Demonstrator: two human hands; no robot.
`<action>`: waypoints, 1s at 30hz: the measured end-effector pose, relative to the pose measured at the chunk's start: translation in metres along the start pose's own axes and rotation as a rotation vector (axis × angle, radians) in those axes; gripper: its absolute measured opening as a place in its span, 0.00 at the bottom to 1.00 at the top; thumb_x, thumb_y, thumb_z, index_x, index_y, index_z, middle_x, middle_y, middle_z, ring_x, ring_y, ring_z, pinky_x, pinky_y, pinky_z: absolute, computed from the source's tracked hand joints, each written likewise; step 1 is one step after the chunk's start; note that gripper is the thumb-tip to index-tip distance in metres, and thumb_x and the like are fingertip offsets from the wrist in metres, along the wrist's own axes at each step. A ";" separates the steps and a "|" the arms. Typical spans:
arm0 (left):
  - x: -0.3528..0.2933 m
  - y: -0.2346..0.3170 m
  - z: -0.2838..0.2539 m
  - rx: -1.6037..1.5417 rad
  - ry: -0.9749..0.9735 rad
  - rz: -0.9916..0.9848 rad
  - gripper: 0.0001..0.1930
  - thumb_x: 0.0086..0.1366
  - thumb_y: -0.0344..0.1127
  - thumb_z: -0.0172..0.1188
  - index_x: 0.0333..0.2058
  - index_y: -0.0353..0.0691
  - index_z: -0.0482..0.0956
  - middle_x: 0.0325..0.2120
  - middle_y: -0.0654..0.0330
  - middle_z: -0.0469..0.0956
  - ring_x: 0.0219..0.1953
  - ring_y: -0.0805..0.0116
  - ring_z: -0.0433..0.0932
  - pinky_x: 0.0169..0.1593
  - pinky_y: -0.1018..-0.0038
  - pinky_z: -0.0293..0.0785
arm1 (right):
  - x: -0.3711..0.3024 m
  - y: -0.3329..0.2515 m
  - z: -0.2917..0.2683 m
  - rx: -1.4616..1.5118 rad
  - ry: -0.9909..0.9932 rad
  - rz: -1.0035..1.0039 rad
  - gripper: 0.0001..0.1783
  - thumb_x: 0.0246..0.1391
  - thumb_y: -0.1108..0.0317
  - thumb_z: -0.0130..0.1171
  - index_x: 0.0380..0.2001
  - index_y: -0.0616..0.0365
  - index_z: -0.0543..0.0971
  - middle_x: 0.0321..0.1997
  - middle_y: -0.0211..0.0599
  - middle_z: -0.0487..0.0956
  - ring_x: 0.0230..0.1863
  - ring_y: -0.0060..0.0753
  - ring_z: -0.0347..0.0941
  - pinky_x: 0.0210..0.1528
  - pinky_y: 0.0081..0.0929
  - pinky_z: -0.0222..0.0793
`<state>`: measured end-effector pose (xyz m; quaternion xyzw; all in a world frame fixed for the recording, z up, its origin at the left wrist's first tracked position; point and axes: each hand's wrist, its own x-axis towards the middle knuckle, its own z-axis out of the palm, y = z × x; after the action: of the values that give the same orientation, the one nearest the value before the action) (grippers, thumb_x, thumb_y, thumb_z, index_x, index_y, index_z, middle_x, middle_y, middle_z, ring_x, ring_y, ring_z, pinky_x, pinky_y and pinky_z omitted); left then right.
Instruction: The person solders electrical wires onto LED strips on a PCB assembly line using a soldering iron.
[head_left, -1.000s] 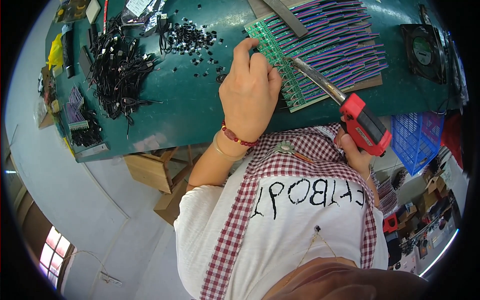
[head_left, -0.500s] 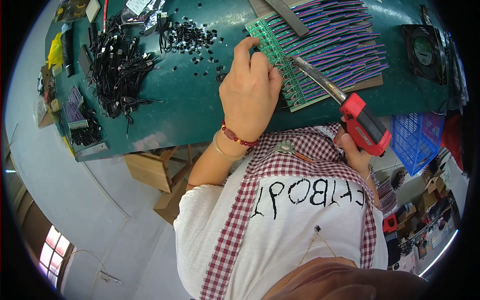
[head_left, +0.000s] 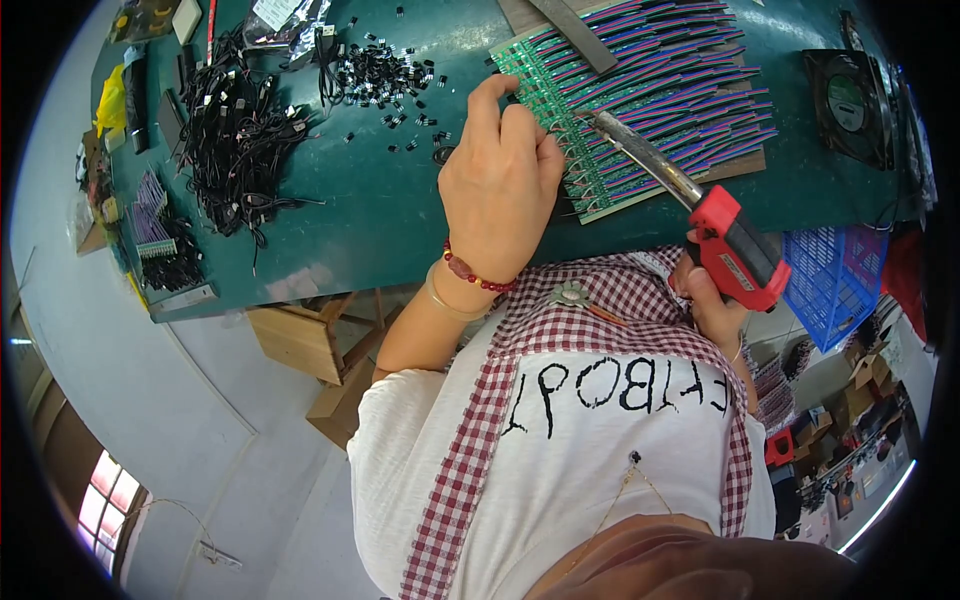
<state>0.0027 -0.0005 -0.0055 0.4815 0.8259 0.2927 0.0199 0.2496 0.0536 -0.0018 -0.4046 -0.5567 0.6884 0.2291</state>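
Observation:
My left hand [head_left: 500,175] is bent over the left edge of a green circuit board panel [head_left: 588,192], its fingers curled and pressed in; whatever they pinch is hidden. Rows of thin blue, pink and black wires [head_left: 690,90] run to the right from the panel. In my right hand [head_left: 712,308], partly hidden, is the grip of a red and black soldering gun [head_left: 738,250]. Its metal barrel points up-left, with the tip over the panel just right of my left fingers. A flat grey metal bar [head_left: 578,36] lies across the panel's upper part.
Small black connectors [head_left: 375,75] are scattered left of the panel. Beyond them lies a heap of black cables [head_left: 235,150]. A black fan [head_left: 848,105] stands at the right of the green table [head_left: 370,215]. Below the table's right edge is a blue plastic basket [head_left: 830,285].
The soldering gun has shifted slightly right, its tip moving a little away from my left fingers. My left hand stays in place.

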 end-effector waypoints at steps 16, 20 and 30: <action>0.010 0.014 -0.004 -0.042 -0.061 -0.053 0.07 0.50 0.27 0.59 0.22 0.39 0.67 0.46 0.53 0.71 0.26 0.54 0.76 0.26 0.66 0.72 | 0.036 -0.094 -0.115 0.215 0.309 -0.636 0.22 0.58 0.62 0.49 0.50 0.66 0.64 0.20 0.32 0.64 0.19 0.19 0.56 0.22 0.17 0.55; 0.004 0.019 -0.007 -0.017 -0.069 -0.038 0.08 0.49 0.27 0.59 0.22 0.39 0.67 0.46 0.53 0.71 0.27 0.55 0.76 0.27 0.65 0.72 | 0.056 -0.118 -0.164 0.172 0.378 -0.798 0.21 0.59 0.61 0.47 0.50 0.66 0.64 0.21 0.31 0.64 0.21 0.19 0.56 0.24 0.17 0.54; 0.001 0.017 -0.007 0.048 -0.067 -0.082 0.08 0.48 0.26 0.59 0.21 0.39 0.66 0.47 0.55 0.70 0.27 0.56 0.75 0.27 0.66 0.71 | 0.176 -0.081 -0.246 -0.018 0.808 -0.410 0.14 0.46 0.61 0.65 0.22 0.57 0.72 0.14 0.28 0.69 0.12 0.18 0.61 0.14 0.17 0.56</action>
<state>0.0136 0.0031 0.0095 0.4573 0.8505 0.2556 0.0479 0.3385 0.3536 0.0087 -0.5240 -0.4973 0.4108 0.5562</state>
